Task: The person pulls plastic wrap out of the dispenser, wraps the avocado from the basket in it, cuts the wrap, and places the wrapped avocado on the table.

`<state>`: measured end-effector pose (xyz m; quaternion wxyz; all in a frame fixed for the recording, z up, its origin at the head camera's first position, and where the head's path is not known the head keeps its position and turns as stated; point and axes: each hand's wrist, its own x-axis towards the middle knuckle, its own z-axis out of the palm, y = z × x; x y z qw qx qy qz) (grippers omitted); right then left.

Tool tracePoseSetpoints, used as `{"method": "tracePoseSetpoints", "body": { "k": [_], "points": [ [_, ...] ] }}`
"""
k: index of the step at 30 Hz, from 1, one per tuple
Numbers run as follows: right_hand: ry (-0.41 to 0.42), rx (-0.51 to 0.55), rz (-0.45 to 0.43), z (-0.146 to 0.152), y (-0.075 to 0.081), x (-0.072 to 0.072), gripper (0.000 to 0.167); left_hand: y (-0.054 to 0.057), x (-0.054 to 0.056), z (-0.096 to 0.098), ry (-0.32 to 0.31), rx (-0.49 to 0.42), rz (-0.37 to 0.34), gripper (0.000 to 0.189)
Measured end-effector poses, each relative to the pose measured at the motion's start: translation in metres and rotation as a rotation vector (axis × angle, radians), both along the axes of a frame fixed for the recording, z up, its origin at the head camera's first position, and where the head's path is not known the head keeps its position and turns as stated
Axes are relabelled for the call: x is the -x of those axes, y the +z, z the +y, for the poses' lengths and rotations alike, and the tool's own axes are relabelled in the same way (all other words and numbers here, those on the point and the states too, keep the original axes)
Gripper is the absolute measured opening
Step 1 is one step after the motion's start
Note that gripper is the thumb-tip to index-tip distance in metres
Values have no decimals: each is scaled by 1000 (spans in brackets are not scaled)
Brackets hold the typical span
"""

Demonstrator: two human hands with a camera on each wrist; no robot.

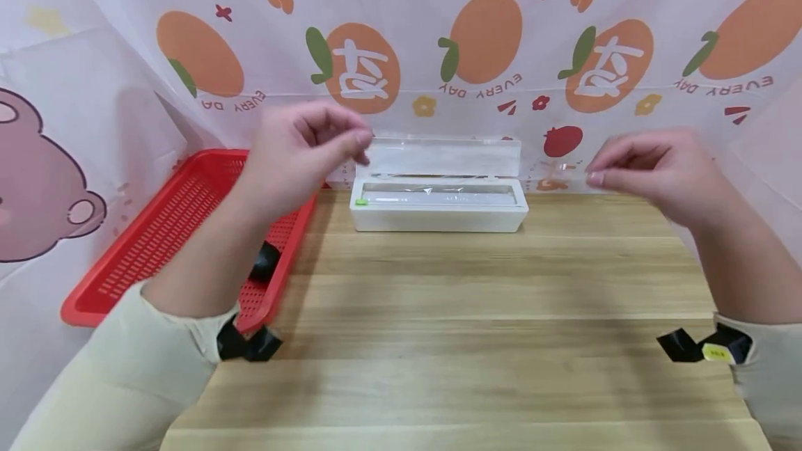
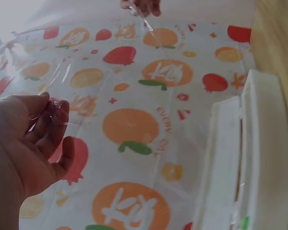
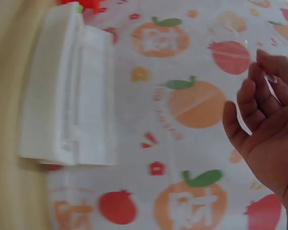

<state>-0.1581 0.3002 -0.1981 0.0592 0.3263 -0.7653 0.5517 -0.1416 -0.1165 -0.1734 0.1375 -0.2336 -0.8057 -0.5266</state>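
Clear cling film [image 2: 63,76] stretches between the two raised hands, nearly invisible apart from its glints and creases. My left hand [image 1: 297,148] pinches one end between thumb and fingers, and the film bunches there in the left wrist view. On the other side, my right hand [image 1: 664,165] pinches the opposite end with its fingertips. Behind and between the hands stands a white cling film dispenser [image 1: 438,220] on the table, its clear lid [image 1: 438,157] raised. A small green slider [image 1: 360,202] sits at the dispenser's left end.
A red perforated basket [image 1: 291,235] stands at the left, partly behind the left forearm, with a black object [image 1: 266,262] inside. The wooden table [image 1: 438,339] lies below the hands. A fruit-printed sheet [image 1: 413,40] hangs right behind the dispenser.
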Motion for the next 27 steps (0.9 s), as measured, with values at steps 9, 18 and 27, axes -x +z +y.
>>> {"method": "tracePoseSetpoints", "body": {
  "k": [9, 18, 27],
  "points": [
    [296, -407, -194, -6, -92, -23, 15, -88, -36, 0, -199, 145, -378, 7],
    [455, -453, -466, -21, -174, -40, 4, -168, -59, 16, -326, 173, -572, 12],
    [514, -489, -587, -23, -199, -55, 6, -198, -74, 19, -395, 135, -663, 13]
  ]
}}
